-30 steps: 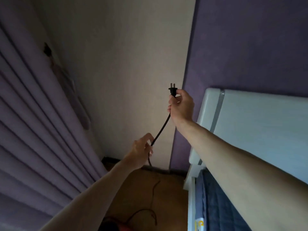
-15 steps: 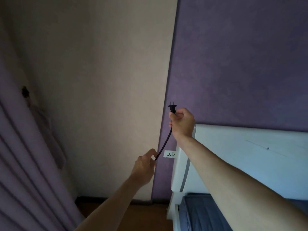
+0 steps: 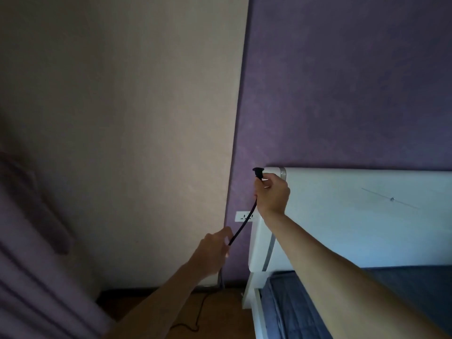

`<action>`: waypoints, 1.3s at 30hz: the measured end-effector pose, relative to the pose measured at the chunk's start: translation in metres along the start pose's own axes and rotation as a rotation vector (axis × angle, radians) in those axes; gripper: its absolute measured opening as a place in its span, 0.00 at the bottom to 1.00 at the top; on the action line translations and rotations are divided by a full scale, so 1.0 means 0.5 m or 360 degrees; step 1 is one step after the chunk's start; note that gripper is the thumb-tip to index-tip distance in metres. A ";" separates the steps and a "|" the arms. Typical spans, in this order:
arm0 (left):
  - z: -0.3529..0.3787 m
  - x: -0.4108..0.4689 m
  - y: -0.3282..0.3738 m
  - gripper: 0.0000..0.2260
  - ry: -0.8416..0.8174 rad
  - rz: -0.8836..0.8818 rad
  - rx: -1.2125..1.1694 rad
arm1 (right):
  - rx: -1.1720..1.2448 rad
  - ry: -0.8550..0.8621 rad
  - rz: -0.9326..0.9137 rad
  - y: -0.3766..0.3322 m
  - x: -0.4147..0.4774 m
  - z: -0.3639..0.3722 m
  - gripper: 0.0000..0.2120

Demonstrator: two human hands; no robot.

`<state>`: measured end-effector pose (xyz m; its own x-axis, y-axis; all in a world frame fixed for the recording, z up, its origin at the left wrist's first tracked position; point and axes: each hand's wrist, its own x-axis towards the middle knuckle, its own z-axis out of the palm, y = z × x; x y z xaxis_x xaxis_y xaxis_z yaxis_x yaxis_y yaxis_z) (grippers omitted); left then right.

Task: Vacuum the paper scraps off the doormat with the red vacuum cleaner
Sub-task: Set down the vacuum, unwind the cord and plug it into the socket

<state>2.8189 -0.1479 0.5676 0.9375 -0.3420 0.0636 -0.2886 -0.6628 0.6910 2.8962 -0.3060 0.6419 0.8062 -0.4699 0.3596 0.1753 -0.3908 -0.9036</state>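
Plug: black, pinched atop the right hand, likely readied for insertion.
Cord: runs down to the left hand, which grips it, probably to manage slack.
Wall socket: just below the right hand.
Red vacuum cleaner, doormat: out of view.

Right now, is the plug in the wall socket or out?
Out. The right hand holds the plug above the socket, by the headboard's top corner; left hand holds the cord.

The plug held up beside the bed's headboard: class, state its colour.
The plug is black, matching its cord; the head view shows it best.
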 end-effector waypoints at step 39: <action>0.438 0.158 -0.337 0.10 -0.0248 -0.0726 -0.0475 | -0.0976 -0.0573 0.0432 0.579 0.021 0.264 0.11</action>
<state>2.8994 -0.2090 0.2984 0.9082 -0.1743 -0.3806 0.2278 -0.5572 0.7985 3.0299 -0.3194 0.3534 0.9292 -0.3661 -0.0499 -0.3162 -0.7178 -0.6203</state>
